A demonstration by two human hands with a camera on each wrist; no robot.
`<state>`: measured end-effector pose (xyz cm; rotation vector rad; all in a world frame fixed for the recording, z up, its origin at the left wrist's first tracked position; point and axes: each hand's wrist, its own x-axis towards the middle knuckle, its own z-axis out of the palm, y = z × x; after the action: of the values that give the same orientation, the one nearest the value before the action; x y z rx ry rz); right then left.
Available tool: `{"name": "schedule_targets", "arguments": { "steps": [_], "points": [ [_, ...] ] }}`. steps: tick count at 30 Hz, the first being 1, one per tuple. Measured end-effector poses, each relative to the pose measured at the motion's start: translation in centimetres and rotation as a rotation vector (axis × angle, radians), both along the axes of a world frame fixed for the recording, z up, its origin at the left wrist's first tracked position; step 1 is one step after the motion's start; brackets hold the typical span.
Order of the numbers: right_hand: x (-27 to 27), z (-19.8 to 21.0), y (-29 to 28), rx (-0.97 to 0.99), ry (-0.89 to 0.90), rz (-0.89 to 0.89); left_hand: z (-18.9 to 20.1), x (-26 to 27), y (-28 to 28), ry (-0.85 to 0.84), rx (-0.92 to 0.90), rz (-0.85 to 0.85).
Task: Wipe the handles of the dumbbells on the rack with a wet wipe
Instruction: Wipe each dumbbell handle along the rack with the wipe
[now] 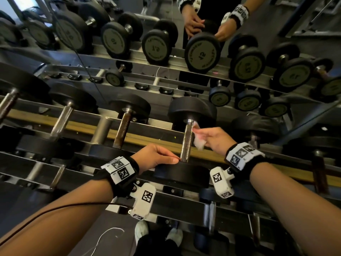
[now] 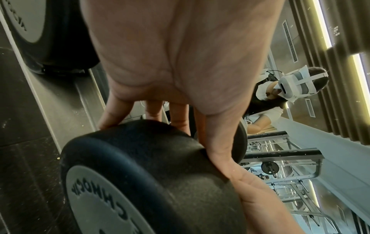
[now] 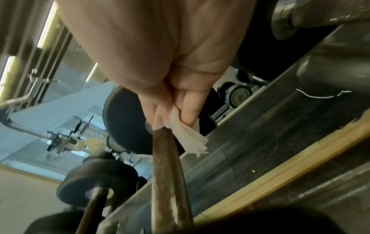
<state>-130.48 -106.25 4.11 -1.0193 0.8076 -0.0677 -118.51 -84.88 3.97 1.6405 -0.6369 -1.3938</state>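
A dumbbell with a knurled metal handle (image 1: 186, 143) lies in the rack, its black heads near (image 1: 181, 174) and far (image 1: 191, 109). My left hand (image 1: 166, 157) rests on the near head (image 2: 150, 166), fingers (image 2: 180, 120) stretched over its rim, the thumb tip by the handle's base. My right hand (image 1: 204, 134) pinches a crumpled white wet wipe (image 1: 199, 141) and holds it against the right side of the handle, towards its far end. In the right wrist view the wipe (image 3: 190, 139) hangs from the fingers (image 3: 170, 114) beside the handle (image 3: 168, 174).
More dumbbells lie in the same row: a rusty-handled one (image 1: 122, 129) to the left, another (image 1: 254, 130) to the right. A mirror behind reflects the rack and my hands (image 1: 203, 24). A lower tier (image 1: 212, 215) holds more dumbbells. A black cable (image 1: 55, 209) runs along my left forearm.
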Motion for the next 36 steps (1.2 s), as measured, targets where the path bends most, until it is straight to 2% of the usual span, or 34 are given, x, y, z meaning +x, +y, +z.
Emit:
{"name": "schedule_targets", "arguments": {
  "steps": [4,7,10,11,12,15,17,20,23,26,28,31,32,34,36],
  "points": [
    [-0.4,-0.9,1.3,-0.129,0.115,0.124,0.1,0.2,-0.2,0.004,0.023,-0.013],
    [-2.2,-0.9,2.2,-0.084,0.134,0.190,0.3,0.3,-0.5,0.020,0.048,-0.025],
    [-3.3,-0.6,2.1,-0.322,0.234,0.433,0.3,0.2,-0.5,0.033,0.043,-0.025],
    [-3.4,-0.2,1.9,-0.345,0.223,0.478,0.3,0.1,-0.4,0.036,0.033,-0.018],
    [-3.3,0.3,1.7,-0.329,0.177,0.469,0.2,0.0,-0.3,0.037,0.022,-0.010],
    [-2.1,1.2,0.8,-0.299,0.037,0.149,0.1,-0.1,0.0,0.020,-0.003,-0.009],
    [-1.4,1.4,0.6,-0.346,-0.017,0.040,-0.1,-0.1,0.1,0.018,-0.015,-0.016],
    [-0.6,1.1,2.0,-0.399,-0.009,0.111,-0.1,0.1,0.0,0.014,-0.007,-0.037],
    [-1.0,0.2,3.0,-0.657,0.035,0.284,-0.1,0.4,-0.2,-0.001,-0.002,-0.056],
    [-2.2,-0.1,2.9,-0.791,0.193,0.457,-0.2,0.4,-0.3,-0.013,-0.009,-0.080],
    [-3.0,0.2,3.3,-0.732,0.195,0.528,-0.3,0.4,-0.2,-0.001,-0.018,-0.083],
    [-3.5,0.5,4.3,-0.484,0.098,0.591,-0.3,0.4,-0.1,0.008,-0.040,-0.082],
    [-3.5,0.7,4.2,-0.461,0.089,0.586,-0.3,0.4,-0.1,0.008,-0.048,-0.082],
    [-3.0,1.2,3.5,-0.445,0.111,0.477,-0.3,0.3,0.0,0.006,-0.057,-0.075],
    [-2.5,1.3,2.0,-0.336,0.046,0.237,-0.3,0.2,0.0,0.003,-0.054,-0.057]
  ]
}}
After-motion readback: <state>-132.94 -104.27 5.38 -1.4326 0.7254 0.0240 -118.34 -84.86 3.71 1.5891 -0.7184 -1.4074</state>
